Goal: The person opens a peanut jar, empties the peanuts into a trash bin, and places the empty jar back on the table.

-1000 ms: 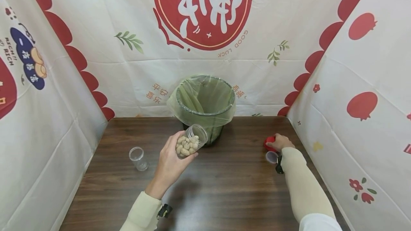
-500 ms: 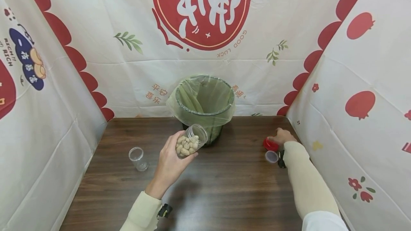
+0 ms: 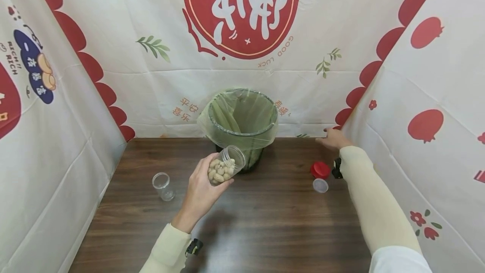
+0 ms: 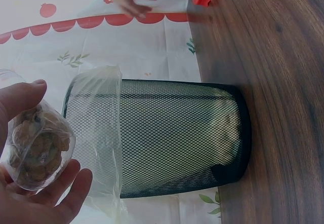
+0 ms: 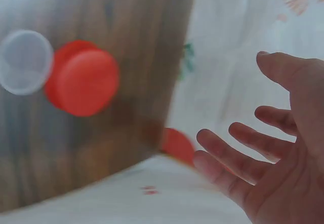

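My left hand (image 3: 200,195) grips a clear plastic jar (image 3: 235,160) partly filled with pale nuts. The jar is tilted, its open mouth facing the bin's near side, below the rim. In the left wrist view, thumb and fingers wrap round the jar (image 4: 43,155) and the nuts show through its bottom. My right hand (image 3: 335,139) is at the table's back right, fingers spread and holding nothing. Nearest to it lie red lids (image 3: 320,169), one on another in the right wrist view, with a translucent disc (image 3: 320,185) beside them.
A dark mesh bin (image 4: 177,138) with a pale green liner (image 3: 242,140) stands at the table's back middle. Another clear jar (image 3: 163,187) stands on the left of the wooden table (image 3: 265,222). Printed cloth (image 3: 159,92) hangs behind and at both sides.
My right hand has let go of the red lids and moved away toward the back edge, its fingers spreading. The left hand and its jar have hardly moved.
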Available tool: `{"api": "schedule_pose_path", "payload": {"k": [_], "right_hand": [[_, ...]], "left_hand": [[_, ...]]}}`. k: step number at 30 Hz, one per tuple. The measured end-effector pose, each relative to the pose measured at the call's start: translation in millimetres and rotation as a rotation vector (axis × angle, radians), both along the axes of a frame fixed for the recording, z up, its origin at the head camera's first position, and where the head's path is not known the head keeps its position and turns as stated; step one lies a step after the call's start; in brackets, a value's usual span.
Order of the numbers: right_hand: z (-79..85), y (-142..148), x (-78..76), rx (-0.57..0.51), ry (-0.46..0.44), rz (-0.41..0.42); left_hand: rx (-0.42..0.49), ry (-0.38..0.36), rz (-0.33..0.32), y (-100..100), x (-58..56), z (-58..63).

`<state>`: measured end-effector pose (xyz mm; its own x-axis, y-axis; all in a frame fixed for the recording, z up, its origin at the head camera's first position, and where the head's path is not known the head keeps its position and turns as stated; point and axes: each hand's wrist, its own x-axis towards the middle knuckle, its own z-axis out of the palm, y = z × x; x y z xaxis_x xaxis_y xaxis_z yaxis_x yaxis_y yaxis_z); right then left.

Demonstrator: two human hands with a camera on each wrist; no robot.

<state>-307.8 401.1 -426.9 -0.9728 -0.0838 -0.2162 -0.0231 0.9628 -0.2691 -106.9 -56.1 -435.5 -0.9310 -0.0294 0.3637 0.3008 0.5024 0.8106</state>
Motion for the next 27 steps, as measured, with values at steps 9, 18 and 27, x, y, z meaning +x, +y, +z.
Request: {"api": "schedule_pose_path", "payload": {"k": [9,18,27], "right_hand": [[66.0,-50,-22.6,0.052,0.099,0.103],[114.6,-113,-21.3,0.037,0.166,0.221],[126.3,-155,-15.5,0.021,0.196,0.314]], "left_hand": [[0.010,-0.021,-0.009,0,-0.5,-0.8],[0.007,-0.003,-0.005,-1,-1.5,-2.2],[0.008,-0.005,0.008,-3,-1.5,-2.6]]}}
